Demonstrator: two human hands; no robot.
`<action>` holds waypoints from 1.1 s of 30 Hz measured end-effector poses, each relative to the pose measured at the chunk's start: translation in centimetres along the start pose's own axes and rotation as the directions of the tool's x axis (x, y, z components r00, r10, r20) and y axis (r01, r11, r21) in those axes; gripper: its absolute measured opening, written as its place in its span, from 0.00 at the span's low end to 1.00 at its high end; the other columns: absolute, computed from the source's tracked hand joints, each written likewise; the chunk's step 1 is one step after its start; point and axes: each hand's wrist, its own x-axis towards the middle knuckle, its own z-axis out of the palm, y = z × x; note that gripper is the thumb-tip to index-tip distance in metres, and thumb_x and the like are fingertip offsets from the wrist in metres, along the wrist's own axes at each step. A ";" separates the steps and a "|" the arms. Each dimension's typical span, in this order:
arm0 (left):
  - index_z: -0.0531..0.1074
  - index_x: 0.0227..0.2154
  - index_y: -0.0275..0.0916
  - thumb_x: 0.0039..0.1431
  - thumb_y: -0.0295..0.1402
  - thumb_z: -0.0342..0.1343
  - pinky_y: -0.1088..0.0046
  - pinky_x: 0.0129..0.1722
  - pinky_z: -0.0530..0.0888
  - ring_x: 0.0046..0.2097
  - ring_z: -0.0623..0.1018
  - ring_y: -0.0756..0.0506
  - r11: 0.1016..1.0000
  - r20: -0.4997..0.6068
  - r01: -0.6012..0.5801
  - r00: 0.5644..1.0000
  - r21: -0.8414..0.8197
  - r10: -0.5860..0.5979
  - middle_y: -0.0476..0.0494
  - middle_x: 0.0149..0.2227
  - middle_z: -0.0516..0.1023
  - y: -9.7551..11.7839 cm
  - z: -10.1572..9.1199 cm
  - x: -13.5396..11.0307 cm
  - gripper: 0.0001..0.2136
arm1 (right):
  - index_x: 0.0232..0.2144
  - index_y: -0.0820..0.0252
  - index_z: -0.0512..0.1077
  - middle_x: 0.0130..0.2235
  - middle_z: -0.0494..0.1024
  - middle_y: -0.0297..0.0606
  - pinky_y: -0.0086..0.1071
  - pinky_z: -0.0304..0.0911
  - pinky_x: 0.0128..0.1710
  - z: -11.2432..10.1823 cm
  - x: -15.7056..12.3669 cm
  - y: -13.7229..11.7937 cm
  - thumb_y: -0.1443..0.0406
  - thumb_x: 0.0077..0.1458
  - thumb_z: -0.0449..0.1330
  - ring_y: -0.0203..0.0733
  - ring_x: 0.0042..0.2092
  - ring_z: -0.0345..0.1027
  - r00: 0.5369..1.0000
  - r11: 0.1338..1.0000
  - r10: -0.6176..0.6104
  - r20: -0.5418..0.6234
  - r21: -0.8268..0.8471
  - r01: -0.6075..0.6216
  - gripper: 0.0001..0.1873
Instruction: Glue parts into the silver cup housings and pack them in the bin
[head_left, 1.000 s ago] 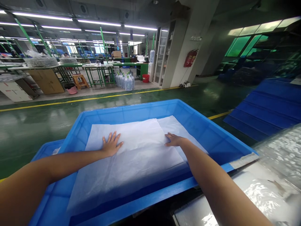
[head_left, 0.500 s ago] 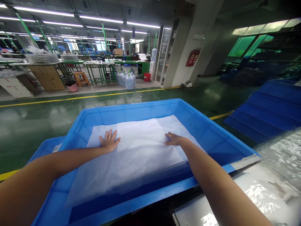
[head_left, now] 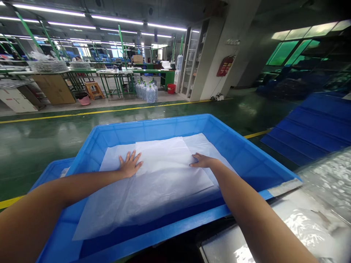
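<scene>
Thin white sheets (head_left: 161, 157), like tissue paper, overlap one another across the bottom of a large blue plastic bin (head_left: 153, 129). My left hand (head_left: 130, 165) lies on the left part of the sheets, palm down and fingers spread. On the right side, my right hand (head_left: 202, 160) rests on the paper with its thumb apart from its fingers; it grips nothing that I can see. The sheets have faint creases, and their near left corner reaches close to the bin's front.
Bubble-wrap-like clear plastic (head_left: 326, 179) lies to the right of the bin. Another blue bin (head_left: 52, 171) shows at the left. Blue stacked panels (head_left: 309, 124) stand at right. Water jugs (head_left: 150, 93) and green-framed benches (head_left: 115, 75) are across the green floor.
My left hand has slid slightly to the right over the sheets. The right hand has barely moved, and the paper lies almost as before.
</scene>
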 end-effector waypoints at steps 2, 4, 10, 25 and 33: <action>0.42 0.65 0.51 0.62 0.54 0.28 0.31 0.55 0.39 0.67 0.37 0.31 1.000 0.007 -0.002 1.000 -0.002 0.002 0.47 0.68 0.34 0.0 0.0 0.1 0.30 | 0.65 0.55 0.45 0.68 0.36 0.44 0.55 0.45 0.61 -0.1 -0.1 0.0 0.47 0.56 0.54 0.57 0.65 0.39 1.000 1.000 -0.004 -0.001 0.008 0.004 0.41; 0.41 0.65 0.51 0.62 0.54 0.28 0.31 0.55 0.39 0.67 0.37 0.31 1.000 0.012 0.000 1.000 -0.004 0.000 0.47 0.68 0.33 0.0 0.0 0.1 0.30 | 0.65 0.55 0.45 0.68 0.36 0.44 0.55 0.45 0.61 -0.1 -0.2 0.0 0.48 0.56 0.54 0.57 0.65 0.39 1.000 1.000 -0.005 -0.001 0.010 0.005 0.41; 0.41 0.65 0.47 0.62 0.53 0.29 0.29 0.54 0.40 0.67 0.36 0.32 1.000 0.014 0.024 1.000 -0.011 -0.024 0.46 0.68 0.31 0.3 -0.1 0.1 0.31 | 0.64 0.55 0.46 0.68 0.36 0.44 0.55 0.45 0.61 0.2 0.0 0.1 0.49 0.56 0.55 0.57 0.65 0.40 1.000 1.000 -0.008 -0.007 0.000 0.008 0.40; 0.40 0.66 0.46 0.63 0.52 0.28 0.30 0.54 0.43 0.67 0.37 0.32 0.998 0.045 0.028 0.999 0.050 -0.030 0.45 0.68 0.31 0.7 -0.6 0.0 0.31 | 0.63 0.55 0.51 0.67 0.42 0.45 0.55 0.48 0.61 0.0 0.1 0.2 0.51 0.58 0.55 0.55 0.64 0.45 1.000 1.000 -0.001 -0.015 0.021 0.001 0.35; 0.39 0.65 0.46 0.62 0.52 0.33 0.33 0.56 0.39 0.67 0.41 0.30 0.991 0.131 0.041 0.990 0.130 -0.058 0.41 0.68 0.34 2.5 -2.8 0.1 0.32 | 0.59 0.58 0.59 0.62 0.56 0.47 0.52 0.53 0.58 -2.2 -0.2 -1.2 0.53 0.57 0.57 0.52 0.60 0.55 0.990 0.998 -0.051 -0.129 0.021 0.054 0.31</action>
